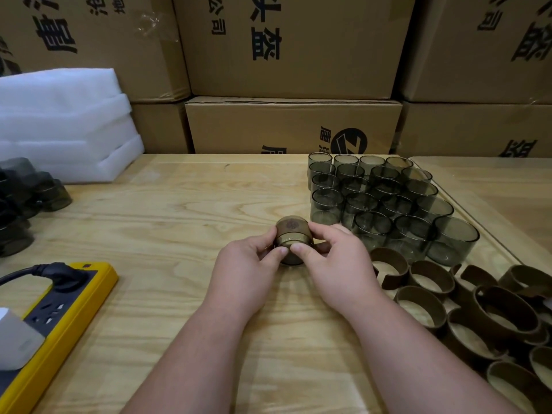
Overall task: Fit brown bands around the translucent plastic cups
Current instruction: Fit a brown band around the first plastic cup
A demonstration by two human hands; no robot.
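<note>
Your left hand [249, 258] and right hand [331, 258] both pinch one translucent cup [292, 242] above the table [167, 210], its brown band [291, 227] fitted and stamped with an unreadable emblem. Cartons [292, 46] behind carry black Chinese characters.

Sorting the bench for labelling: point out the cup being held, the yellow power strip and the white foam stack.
Held cup [292, 234]: head view, on the brown band around its side.
Yellow power strip [89, 297]: head view, on its yellow right edge.
White foam stack [65, 124]: head view, on the front of the middle sheets.
</note>
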